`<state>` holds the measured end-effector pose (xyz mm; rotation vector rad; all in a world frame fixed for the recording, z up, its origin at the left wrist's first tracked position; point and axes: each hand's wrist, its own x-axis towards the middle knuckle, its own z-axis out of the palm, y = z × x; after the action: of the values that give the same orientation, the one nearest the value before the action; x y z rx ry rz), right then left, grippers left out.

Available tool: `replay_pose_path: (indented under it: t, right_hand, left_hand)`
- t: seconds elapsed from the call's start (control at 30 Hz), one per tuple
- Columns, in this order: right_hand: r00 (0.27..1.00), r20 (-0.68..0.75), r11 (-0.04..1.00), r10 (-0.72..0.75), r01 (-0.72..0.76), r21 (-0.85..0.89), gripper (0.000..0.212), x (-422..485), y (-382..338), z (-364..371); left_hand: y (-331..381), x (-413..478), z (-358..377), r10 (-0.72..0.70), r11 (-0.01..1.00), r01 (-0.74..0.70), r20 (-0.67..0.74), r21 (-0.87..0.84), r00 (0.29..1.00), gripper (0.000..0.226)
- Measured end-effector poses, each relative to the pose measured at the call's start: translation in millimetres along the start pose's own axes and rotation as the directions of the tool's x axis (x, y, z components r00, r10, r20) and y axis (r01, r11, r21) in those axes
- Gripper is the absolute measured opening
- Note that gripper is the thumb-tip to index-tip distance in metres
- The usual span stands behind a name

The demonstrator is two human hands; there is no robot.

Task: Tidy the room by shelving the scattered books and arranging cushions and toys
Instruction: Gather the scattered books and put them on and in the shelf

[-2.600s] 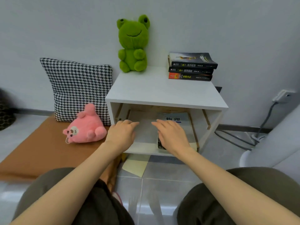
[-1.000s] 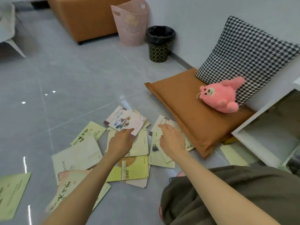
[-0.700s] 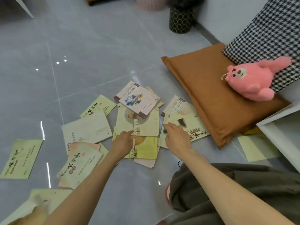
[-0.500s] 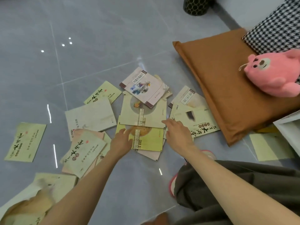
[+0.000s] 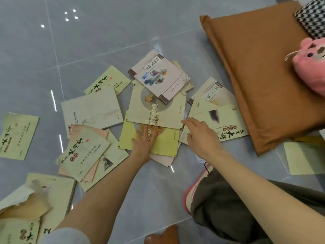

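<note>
- On the grey tiled floor [image 5: 105,32] before you, many thin paperback books [image 5: 91,108] lie scattered and overlapping; none is gathered into a neat stack.
- Your left hand [image 5: 145,138] lies flat, fingers straight, on the yellow paperback book [image 5: 165,143] in the middle pile.
- Your right hand [image 5: 202,136] is apart from it and holds nothing. Its fingers stretch loosely toward the edge of the cream book with a round picture [image 5: 156,110]; if they touch it, I cannot tell.
- The pink plush toy [image 5: 313,67] sits on the orange-brown flat cushion [image 5: 260,67], beside the black-and-white checked cushion [image 5: 311,16]; this part looks arranged.
- I judge most shelving is left to do; no shelf is in view.
</note>
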<state>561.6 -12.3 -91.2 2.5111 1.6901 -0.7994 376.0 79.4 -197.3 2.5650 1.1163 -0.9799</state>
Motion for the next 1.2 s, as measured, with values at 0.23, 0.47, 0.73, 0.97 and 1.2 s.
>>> replay_pose_path:
  t: [0.23,0.47,0.73,0.97,1.2]
  right_hand:
    - [1.000,0.029,1.000,-0.009,0.009,-0.010,0.057,-0.5,-1.0,9.9]
    - [0.999,0.042,1.000,0.014,-0.014,-0.001,0.055,-10.9,9.1,14.5]
    - [0.998,0.058,1.000,-0.019,0.019,0.000,0.057,-15.0,9.4,14.2]
    - [0.979,0.164,0.991,-0.121,0.130,-0.042,0.057,-24.2,4.4,30.1]
    - [0.985,0.156,0.996,-0.077,0.084,-0.042,0.058,-26.7,9.0,29.3]
  left_hand:
    - [-12.1,0.1,-12.0,0.083,0.996,-0.083,0.021,0.028,0.996,0.101]
    - [-13.2,-4.9,-20.4,0.107,0.993,-0.109,0.039,0.054,0.993,0.104]
    - [-38.6,-24.1,-16.0,0.263,0.943,-0.279,-0.107,-0.180,0.959,0.096]
    - [-53.2,-35.2,18.9,0.444,0.874,-0.465,-0.159,-0.139,0.882,0.095]
    - [-36.0,-19.0,20.2,0.199,0.968,-0.189,-0.046,0.167,0.979,0.110]
